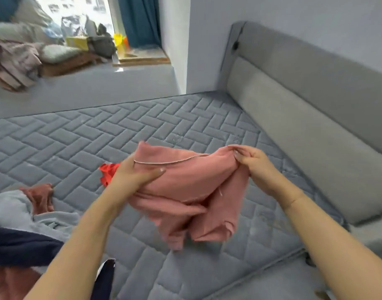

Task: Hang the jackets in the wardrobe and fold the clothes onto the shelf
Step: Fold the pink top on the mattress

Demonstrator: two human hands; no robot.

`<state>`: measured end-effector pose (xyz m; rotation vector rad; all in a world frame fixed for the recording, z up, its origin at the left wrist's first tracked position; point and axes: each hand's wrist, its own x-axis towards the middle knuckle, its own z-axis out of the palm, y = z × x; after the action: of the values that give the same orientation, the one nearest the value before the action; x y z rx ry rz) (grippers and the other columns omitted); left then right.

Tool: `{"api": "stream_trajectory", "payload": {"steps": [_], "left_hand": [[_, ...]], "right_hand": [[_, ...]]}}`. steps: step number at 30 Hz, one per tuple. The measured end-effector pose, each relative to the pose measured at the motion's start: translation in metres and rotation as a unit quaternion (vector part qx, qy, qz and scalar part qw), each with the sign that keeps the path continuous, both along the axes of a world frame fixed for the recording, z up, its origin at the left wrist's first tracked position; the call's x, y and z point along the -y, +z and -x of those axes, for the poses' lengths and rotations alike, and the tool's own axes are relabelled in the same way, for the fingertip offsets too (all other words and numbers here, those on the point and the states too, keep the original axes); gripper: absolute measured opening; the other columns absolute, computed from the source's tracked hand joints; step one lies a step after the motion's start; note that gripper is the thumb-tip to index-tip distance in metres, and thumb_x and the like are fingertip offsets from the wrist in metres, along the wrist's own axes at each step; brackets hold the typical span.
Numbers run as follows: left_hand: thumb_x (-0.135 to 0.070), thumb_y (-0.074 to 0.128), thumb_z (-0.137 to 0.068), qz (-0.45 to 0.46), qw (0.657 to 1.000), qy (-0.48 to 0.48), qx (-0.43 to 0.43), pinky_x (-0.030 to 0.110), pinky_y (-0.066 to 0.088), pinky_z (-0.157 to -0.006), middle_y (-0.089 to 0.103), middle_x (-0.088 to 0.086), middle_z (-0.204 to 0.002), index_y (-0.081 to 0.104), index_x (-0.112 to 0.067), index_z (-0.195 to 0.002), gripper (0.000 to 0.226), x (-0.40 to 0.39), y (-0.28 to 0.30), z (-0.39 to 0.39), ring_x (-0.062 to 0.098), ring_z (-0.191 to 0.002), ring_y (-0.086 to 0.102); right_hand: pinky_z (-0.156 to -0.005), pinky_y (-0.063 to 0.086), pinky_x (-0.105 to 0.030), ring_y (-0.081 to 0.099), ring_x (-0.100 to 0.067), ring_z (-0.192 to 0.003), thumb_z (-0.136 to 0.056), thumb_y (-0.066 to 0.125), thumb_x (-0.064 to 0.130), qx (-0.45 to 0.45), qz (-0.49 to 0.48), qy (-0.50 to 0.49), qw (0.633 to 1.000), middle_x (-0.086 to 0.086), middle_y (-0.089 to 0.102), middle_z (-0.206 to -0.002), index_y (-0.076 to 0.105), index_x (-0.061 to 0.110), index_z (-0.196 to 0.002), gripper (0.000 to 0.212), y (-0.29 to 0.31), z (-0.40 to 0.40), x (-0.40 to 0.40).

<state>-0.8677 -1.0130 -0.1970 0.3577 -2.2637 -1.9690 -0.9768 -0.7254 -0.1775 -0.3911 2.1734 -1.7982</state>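
Note:
A pink garment hangs bunched above the grey quilted mattress. My left hand grips its left side, thumb laid across the cloth. My right hand pinches the upper right edge between thumb and fingers. The lower folds of the garment droop toward the mattress. A small red cloth lies on the mattress just behind my left hand, partly hidden by it.
A heap of clothes, pale grey, rust red and dark navy, lies at the lower left. A grey padded headboard runs along the right. A cluttered window ledge sits far back left.

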Motion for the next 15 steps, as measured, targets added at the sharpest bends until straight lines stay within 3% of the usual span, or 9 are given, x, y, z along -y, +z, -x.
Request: {"api": "stream_trajectory", "payload": {"steps": [2,4,6,8,9,11,13,15], "left_hand": [[-0.029,0.087,-0.069,0.031,0.999,-0.025,-0.035,0.011,0.051,-0.072,0.075,-0.012,-0.1,0.068,-0.023,-0.109,0.045,0.004,0.051,0.007,0.0,-0.092,0.069],[-0.031,0.086,-0.071,0.078,0.993,-0.05,-0.068,0.021,0.051,-0.081,0.074,-0.009,-0.103,0.066,-0.026,-0.109,0.044,0.004,0.097,0.015,0.003,-0.096,0.067],[-0.037,0.08,-0.068,0.109,0.985,-0.082,-0.103,0.029,0.05,-0.089,0.073,-0.007,-0.105,0.066,-0.028,-0.107,0.042,-0.002,0.139,0.02,0.007,-0.099,0.066],[-0.045,0.078,-0.066,0.129,0.977,-0.115,-0.128,0.032,0.051,-0.09,0.074,-0.005,-0.104,0.068,-0.027,-0.106,0.045,-0.009,0.174,0.022,0.01,-0.099,0.067],[-0.047,0.078,-0.066,0.143,0.973,-0.125,-0.135,0.034,0.052,-0.09,0.074,-0.002,-0.104,0.069,-0.026,-0.106,0.046,-0.01,0.188,0.024,0.013,-0.1,0.068],[-0.042,0.082,-0.072,0.17,0.967,-0.131,-0.136,0.036,0.051,-0.086,0.074,0.003,-0.101,0.071,-0.02,-0.103,0.04,-0.008,0.205,0.028,0.017,-0.095,0.067],[-0.031,0.08,-0.079,0.178,0.967,-0.134,-0.123,0.036,0.048,-0.079,0.072,0.004,-0.091,0.071,-0.013,-0.097,0.027,-0.007,0.212,0.032,0.018,-0.086,0.062],[-0.026,0.077,-0.082,0.21,0.961,-0.143,-0.111,0.038,0.049,-0.08,0.073,0.003,-0.092,0.073,-0.011,-0.097,0.021,-0.013,0.215,0.035,0.019,-0.086,0.063]], "right_hand": [[-0.075,0.053,-0.018,0.069,-0.006,-0.082,-0.094,0.046,-0.002,0.073,0.063,0.028,0.995,0.0,0.075,-0.09,0.07,0.007,-0.101,0.026,0.044,-0.013,-0.015],[-0.073,0.051,-0.026,0.068,-0.011,-0.077,-0.092,0.048,0.016,0.127,0.071,0.05,0.988,-0.002,0.074,-0.086,0.073,0.01,-0.088,0.026,0.08,-0.026,-0.027],[-0.068,0.044,-0.028,0.059,-0.011,-0.07,-0.089,0.058,0.046,0.076,-0.08,0.084,0.99,0.0,0.066,-0.077,0.07,0.011,-0.075,0.039,0.109,-0.037,-0.037],[-0.065,0.032,-0.031,0.04,-0.017,-0.065,-0.083,0.063,0.062,-0.034,-0.237,0.084,0.967,-0.002,0.044,-0.068,0.051,0.005,-0.066,0.06,0.134,-0.042,-0.044],[-0.066,0.029,-0.033,0.035,-0.017,-0.067,-0.085,0.064,0.058,-0.079,-0.243,0.06,0.965,-0.003,0.038,-0.069,0.047,0.004,-0.066,0.059,0.145,-0.044,-0.047],[-0.066,0.032,-0.029,0.041,-0.008,-0.067,-0.094,0.063,0.041,-0.155,-0.174,-0.034,0.972,0.005,0.047,-0.068,0.055,0.011,-0.066,0.041,0.168,-0.046,-0.056],[-0.069,0.04,-0.019,0.053,0.004,-0.069,-0.097,0.06,0.031,-0.226,-0.081,-0.117,0.964,0.018,0.063,-0.072,0.066,0.024,-0.077,0.023,0.185,-0.046,-0.069],[-0.074,0.041,-0.006,0.058,0.013,-0.077,-0.099,0.058,0.028,-0.29,-0.046,-0.139,0.946,0.026,0.069,-0.08,0.069,0.033,-0.089,0.016,0.198,-0.046,-0.08]]}}
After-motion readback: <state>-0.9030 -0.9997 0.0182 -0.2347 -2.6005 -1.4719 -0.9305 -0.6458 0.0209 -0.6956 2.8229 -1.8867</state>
